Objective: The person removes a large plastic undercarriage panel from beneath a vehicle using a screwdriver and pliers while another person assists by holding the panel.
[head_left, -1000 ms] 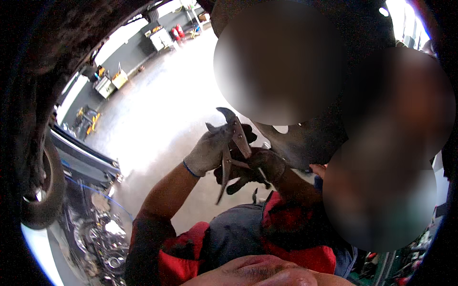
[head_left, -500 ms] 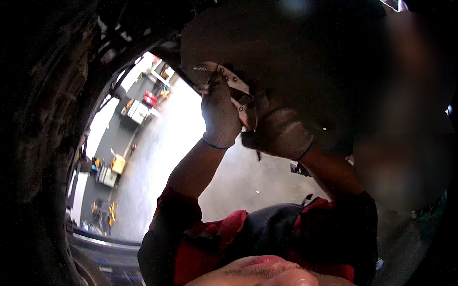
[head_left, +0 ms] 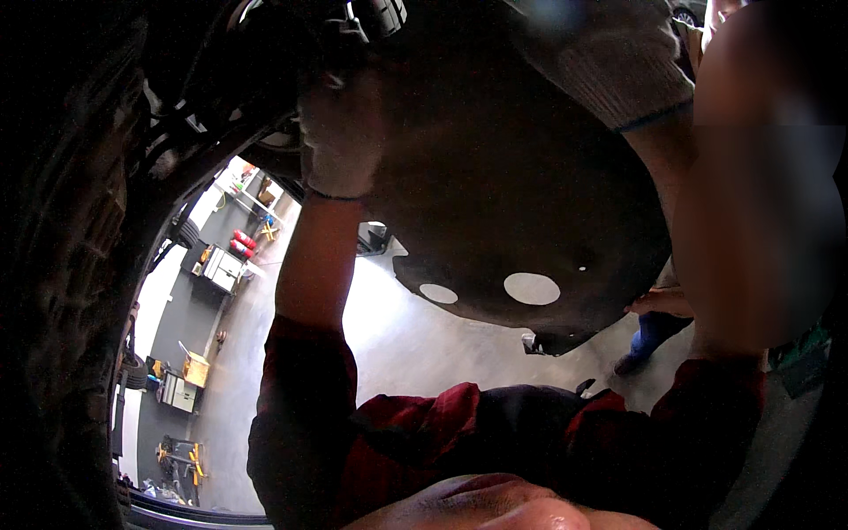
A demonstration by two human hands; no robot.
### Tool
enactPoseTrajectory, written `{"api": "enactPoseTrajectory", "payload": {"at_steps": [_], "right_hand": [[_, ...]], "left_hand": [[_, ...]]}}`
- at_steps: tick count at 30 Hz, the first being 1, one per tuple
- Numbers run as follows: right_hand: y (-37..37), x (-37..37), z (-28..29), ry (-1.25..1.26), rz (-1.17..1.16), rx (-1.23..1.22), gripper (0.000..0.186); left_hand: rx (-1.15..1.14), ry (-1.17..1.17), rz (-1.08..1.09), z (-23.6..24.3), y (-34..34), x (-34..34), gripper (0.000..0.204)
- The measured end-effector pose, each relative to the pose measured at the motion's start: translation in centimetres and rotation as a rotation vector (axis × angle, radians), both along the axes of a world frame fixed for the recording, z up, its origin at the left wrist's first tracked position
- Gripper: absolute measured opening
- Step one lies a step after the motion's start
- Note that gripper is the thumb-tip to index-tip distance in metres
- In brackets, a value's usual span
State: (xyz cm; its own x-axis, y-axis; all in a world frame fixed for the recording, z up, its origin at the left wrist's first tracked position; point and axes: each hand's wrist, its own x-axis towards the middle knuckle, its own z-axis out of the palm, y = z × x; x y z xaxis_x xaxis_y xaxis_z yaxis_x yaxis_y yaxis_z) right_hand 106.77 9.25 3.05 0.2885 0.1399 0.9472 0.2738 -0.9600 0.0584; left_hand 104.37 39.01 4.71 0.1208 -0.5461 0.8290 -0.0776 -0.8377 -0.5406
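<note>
A large dark panel [head_left: 495, 212] with round cut-outs hangs low beneath the vehicle, in front of my chest. My left hand [head_left: 340, 141], in a pale knit glove, reaches up at the panel's left side; its fingers fade into shadow, and whatever they may hold is hidden. My right hand [head_left: 614, 71], gloved likewise, is raised over the panel's far right part, its fingers dim and partly beyond the upper edge. Another person's hand [head_left: 667, 302] is at the panel's lower right edge.
Dark vehicle parts [head_left: 177, 124] rise close on my left and above. Beyond the opening, cabinets [head_left: 179, 391], red cylinders [head_left: 243, 243] and a yellow-and-black stand [head_left: 184, 464] line the wall. A person's blue trouser leg [head_left: 658, 331] shows at right.
Both hands have moved up and apart; the right one has gone far right. The locking pliers seen between them are no longer visible. The panel's cut-outs and lower edge now show.
</note>
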Motion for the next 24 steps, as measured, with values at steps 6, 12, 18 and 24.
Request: {"api": "enactPoseTrajectory", "payload": {"at_steps": [6, 12, 18, 24], "right_hand": [[2.4, 2.4, 2.9, -0.173, -0.035, 0.01, 0.06], [3.8, 5.8, 2.0, 0.088, -0.236, -0.143, 0.058], [4.2, 6.5, 1.2, -0.327, -0.079, 0.024, 0.057], [4.4, 5.9, 1.0, -0.204, -0.073, 0.058, 0.05]], "left_hand": [[-0.215, 0.071, 0.123, 3.2, 1.3, 2.1, 0.045], [-0.269, 0.294, -0.04, 4.9, 1.9, 4.0, 0.031], [0.034, 0.259, 0.239, 6.8, 4.2, 6.1, 0.024], [0.157, 0.232, 0.101, 7.3, 3.5, 4.9, 0.018]]}}
